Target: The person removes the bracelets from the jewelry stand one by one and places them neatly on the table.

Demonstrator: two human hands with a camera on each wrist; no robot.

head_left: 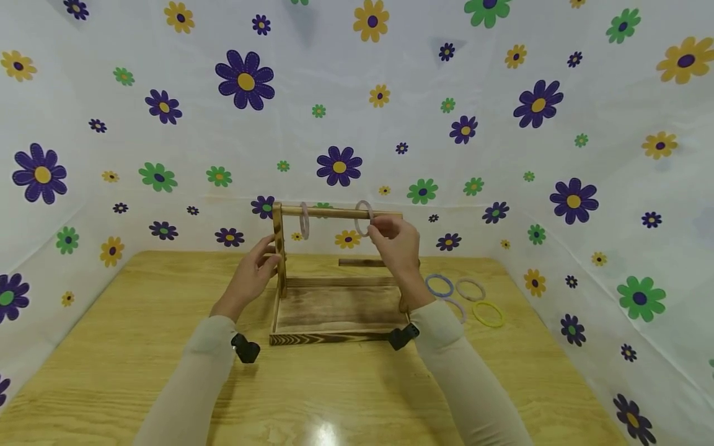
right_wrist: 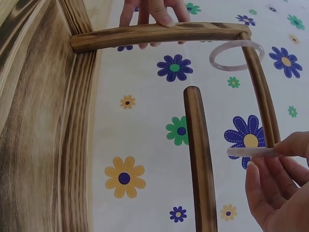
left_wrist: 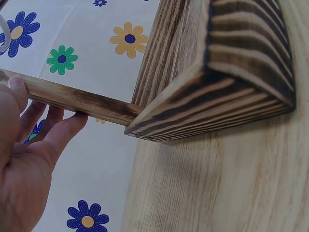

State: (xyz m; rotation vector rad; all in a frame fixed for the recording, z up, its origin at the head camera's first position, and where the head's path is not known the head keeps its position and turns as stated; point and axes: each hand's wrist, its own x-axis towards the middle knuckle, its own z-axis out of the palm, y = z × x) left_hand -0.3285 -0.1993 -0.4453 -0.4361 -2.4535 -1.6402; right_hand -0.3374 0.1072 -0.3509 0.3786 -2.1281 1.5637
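Note:
A brown wooden rack has a tray-like base (head_left: 334,339), a left post (head_left: 277,226) and a top bar (head_left: 329,212). My left hand (head_left: 253,272) grips that post, thumb on one side and fingers on the other in the left wrist view. One pale translucent ring (head_left: 305,232) hangs round the bar near the post. Farther right, my right hand (head_left: 398,244) pinches a second pale ring (head_left: 356,220) between thumb and fingers; it appears to be around the bar. The right wrist view shows this pinched ring (right_wrist: 244,152) nearly edge-on.
On the table right of the rack lie a blue ring (head_left: 435,275), a beige ring (head_left: 468,280), a yellow ring (head_left: 491,326) and a lilac ring (head_left: 464,313). A shorter, lower rod (head_left: 362,262) extends behind the right hand. Flower-printed cloth (head_left: 312,136) surrounds the table's back and sides.

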